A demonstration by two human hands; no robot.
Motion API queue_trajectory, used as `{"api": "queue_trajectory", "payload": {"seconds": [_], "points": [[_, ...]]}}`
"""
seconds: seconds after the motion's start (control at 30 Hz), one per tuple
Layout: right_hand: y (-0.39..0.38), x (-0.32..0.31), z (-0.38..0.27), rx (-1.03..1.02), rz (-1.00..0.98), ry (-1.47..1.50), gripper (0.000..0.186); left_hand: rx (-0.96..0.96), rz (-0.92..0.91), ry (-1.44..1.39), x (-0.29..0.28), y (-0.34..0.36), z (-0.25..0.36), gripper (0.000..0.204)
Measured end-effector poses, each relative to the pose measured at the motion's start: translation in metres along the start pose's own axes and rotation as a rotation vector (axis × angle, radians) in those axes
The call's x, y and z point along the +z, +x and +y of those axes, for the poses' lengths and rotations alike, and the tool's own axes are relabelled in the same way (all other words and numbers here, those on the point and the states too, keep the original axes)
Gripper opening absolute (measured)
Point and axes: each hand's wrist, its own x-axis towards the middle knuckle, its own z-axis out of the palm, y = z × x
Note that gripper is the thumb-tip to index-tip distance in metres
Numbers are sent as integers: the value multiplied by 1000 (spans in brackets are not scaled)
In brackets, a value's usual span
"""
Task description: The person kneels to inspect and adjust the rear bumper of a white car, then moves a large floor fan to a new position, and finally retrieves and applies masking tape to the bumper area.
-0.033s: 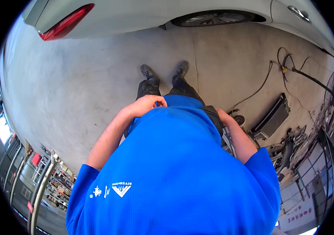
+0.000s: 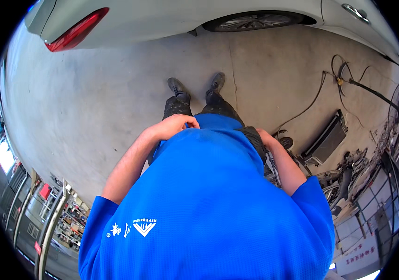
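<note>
- Both hands work at your waist: the left hand (image 2: 174, 127) is curled, fingers pressed together on the blue shirt (image 2: 209, 196) hem.
- Your right hand (image 2: 264, 138) is half hidden at the hip pocket; I cannot tell its grip, so look down.

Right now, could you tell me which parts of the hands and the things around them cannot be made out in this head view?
- Left hand: its fingers curl under at the blue shirt front, so any held thing is hidden.
- Right hand: mostly behind the shirt; only its edge shows.
- White car: cut off by the top rim.
- Parts on the floor at right: too small and bent to identify.
</note>
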Motion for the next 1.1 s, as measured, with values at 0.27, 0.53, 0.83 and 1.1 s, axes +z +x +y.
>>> {"api": "queue_trajectory", "payload": {"seconds": [0.27, 0.53, 0.83, 1.1], "points": [[-86, -14, -13, -50, -55, 41, 22, 16, -207, 101, 22, 44, 48, 17], [-47, -12, -27, -259, -46, -50, 19, -103, -27, 658, 7, 4, 34, 17], [-69, -18, -47, -245, -55, -316, 22, 88, 177, 549, 22, -60, 91, 18], [-106, -20, -44, -80, -42, -276, 21, 143, 71, 489, 18, -37, 89, 18]]}}
